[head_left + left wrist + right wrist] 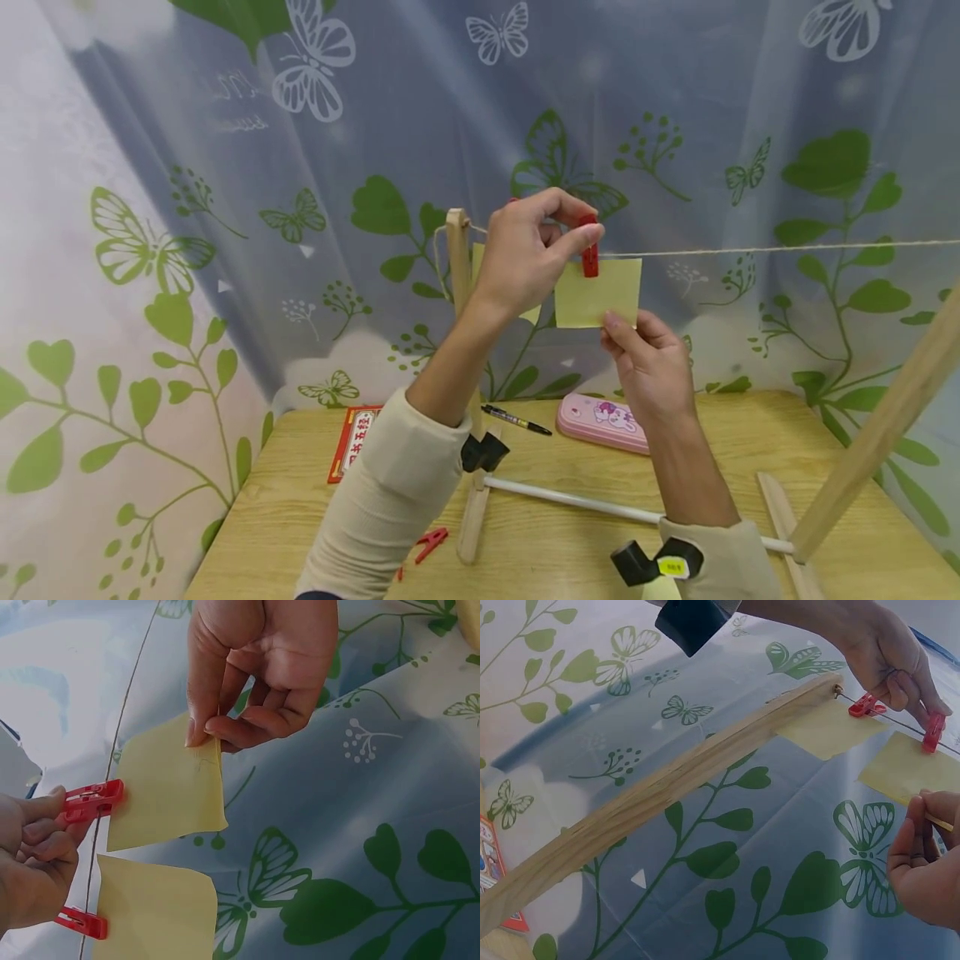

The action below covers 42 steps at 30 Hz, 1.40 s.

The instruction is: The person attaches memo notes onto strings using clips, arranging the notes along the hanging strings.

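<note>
Yellow, likely light and easily creased, the paper sheet (587, 300) at the string (720, 250) should suit a gentle edge hold: the fingers of your right hand (652, 367) pinch its bottom, those of your left hand (525, 250) grip the red clip (591, 262) at its top.

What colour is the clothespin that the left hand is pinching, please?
Red. The pinched clothespin shows best in the left wrist view.

Clip (591, 265) on string (750, 249) above table (562, 550); pen (517, 419) left of pencil case (583, 425).
</note>
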Each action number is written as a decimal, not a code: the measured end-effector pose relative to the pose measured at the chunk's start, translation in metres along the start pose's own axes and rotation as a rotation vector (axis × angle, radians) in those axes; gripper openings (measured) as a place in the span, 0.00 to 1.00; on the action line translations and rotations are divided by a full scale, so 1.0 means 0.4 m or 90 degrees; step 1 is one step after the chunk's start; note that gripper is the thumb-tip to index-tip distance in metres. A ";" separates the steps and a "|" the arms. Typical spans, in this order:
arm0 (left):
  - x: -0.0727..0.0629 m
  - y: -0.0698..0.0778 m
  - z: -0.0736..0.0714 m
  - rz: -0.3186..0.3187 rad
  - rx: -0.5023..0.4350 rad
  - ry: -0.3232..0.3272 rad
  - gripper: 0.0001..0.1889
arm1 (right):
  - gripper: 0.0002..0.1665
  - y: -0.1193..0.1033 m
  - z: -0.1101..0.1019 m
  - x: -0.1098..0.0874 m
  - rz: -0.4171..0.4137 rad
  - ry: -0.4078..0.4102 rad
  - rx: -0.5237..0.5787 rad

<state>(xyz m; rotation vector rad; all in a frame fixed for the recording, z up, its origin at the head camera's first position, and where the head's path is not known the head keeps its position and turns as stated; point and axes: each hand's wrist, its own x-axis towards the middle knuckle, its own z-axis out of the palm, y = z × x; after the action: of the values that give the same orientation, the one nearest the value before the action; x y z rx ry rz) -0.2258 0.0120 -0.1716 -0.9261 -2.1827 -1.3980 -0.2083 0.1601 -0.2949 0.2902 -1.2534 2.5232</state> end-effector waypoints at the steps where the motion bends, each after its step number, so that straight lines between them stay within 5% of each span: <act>1: -0.001 0.001 -0.001 -0.007 0.005 -0.009 0.11 | 0.10 -0.001 0.001 -0.001 0.002 -0.001 -0.001; 7: -0.005 0.006 -0.006 -0.045 0.033 -0.044 0.16 | 0.09 -0.001 0.002 -0.007 0.008 -0.009 -0.014; 19: -0.017 0.001 -0.016 -0.052 0.012 -0.056 0.22 | 0.07 -0.003 -0.002 -0.010 0.007 -0.042 -0.035; 25: -0.031 -0.006 -0.030 0.000 0.017 -0.022 0.20 | 0.06 -0.006 -0.004 -0.012 0.008 -0.064 -0.045; 29: -0.049 -0.025 -0.044 0.079 0.009 0.031 0.18 | 0.08 -0.006 -0.007 -0.013 0.006 -0.074 -0.043; 35: -0.106 -0.071 -0.070 0.196 -0.083 0.118 0.11 | 0.10 -0.006 -0.019 -0.016 0.005 -0.110 -0.060; 42: -0.216 -0.142 -0.103 0.183 -0.098 0.131 0.09 | 0.12 -0.014 -0.051 -0.019 0.003 -0.161 -0.087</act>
<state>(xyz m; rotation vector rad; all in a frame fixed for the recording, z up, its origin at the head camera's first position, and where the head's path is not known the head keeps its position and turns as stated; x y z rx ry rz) -0.2062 -0.0693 -0.2451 -1.0504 -1.7347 -1.4620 -0.2000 0.1781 -0.3054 0.5888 -1.5125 2.4478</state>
